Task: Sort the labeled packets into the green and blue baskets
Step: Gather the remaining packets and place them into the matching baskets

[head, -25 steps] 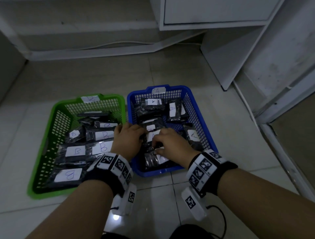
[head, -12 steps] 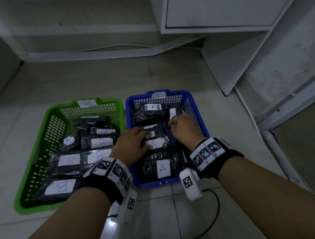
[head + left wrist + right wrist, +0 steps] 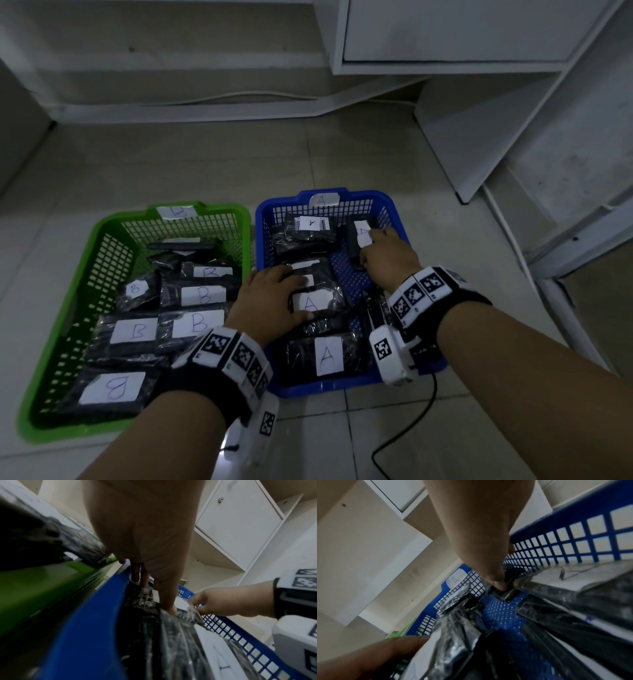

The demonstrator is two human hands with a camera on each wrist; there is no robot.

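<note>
While both my hands reach into the blue basket (image 3: 399, 219), the packets lie sorted by letter.
My left hand (image 3: 270, 301) lies flat on an A packet (image 3: 317, 301); my right hand (image 3: 385, 255) pinches another packet (image 3: 358, 236) at the far right corner. B packets (image 3: 202, 295) fill the green basket (image 3: 102, 240) alongside.

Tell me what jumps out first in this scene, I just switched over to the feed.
Two baskets sit side by side on the tiled floor: a green basket on the left holding dark packets labeled B, and a blue basket on the right holding packets labeled A. Both hands reach into the blue one: the left hand rests on a middle packet, while the right hand grips a packet at the far right corner.
</note>
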